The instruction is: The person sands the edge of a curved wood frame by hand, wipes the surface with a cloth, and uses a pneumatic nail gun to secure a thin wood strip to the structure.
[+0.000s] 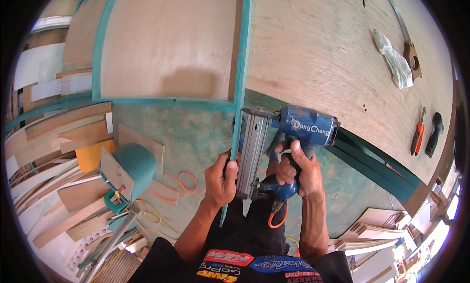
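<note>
My right hand is wrapped round the handle of a blue nail gun. The gun's long grey magazine points toward me, close beside a thin teal wooden strip. My left hand is closed on the near end of this strip, thumb on top. The strip runs away from me along the side of a teal-edged plywood frame. Where the gun's nose is, it lies near the strip by the frame's corner; whether they touch I cannot tell. An orange air hose hangs under the handle.
On the plywood worktop at right lie a handsaw, a crumpled plastic bag, orange-handled pliers and a dark-handled tool. Wood offcuts and a teal drum stand left. Hose coils lie on the floor.
</note>
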